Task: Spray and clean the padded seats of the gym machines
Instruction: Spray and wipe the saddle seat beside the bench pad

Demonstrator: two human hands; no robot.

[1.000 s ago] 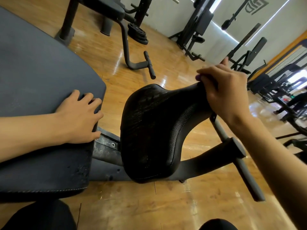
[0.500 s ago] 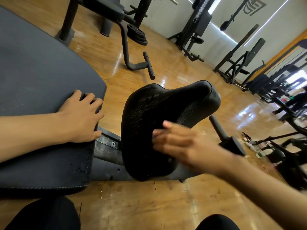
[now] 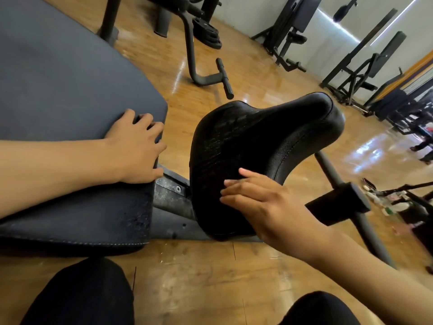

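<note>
A black padded seat (image 3: 253, 141) with cracked, worn leather curves up in the middle of the view. My right hand (image 3: 262, 202) lies flat against its near side, fingers spread, holding nothing. To the left is a large grey padded bench (image 3: 58, 90) with a worn corner. My left hand (image 3: 138, 148) rests palm-down on the bench's right edge, fingers apart, with nothing in it. No spray bottle or cloth is visible.
A metal frame (image 3: 168, 195) joins the bench and seat. A black bar with a block (image 3: 339, 202) sticks out right of the seat. Other gym machines (image 3: 285, 31) and weight plates (image 3: 208, 34) stand on the wooden floor behind. My knees show at the bottom.
My right hand left the seat's far tip and swept down to its near side. My left hand stayed on the bench.
</note>
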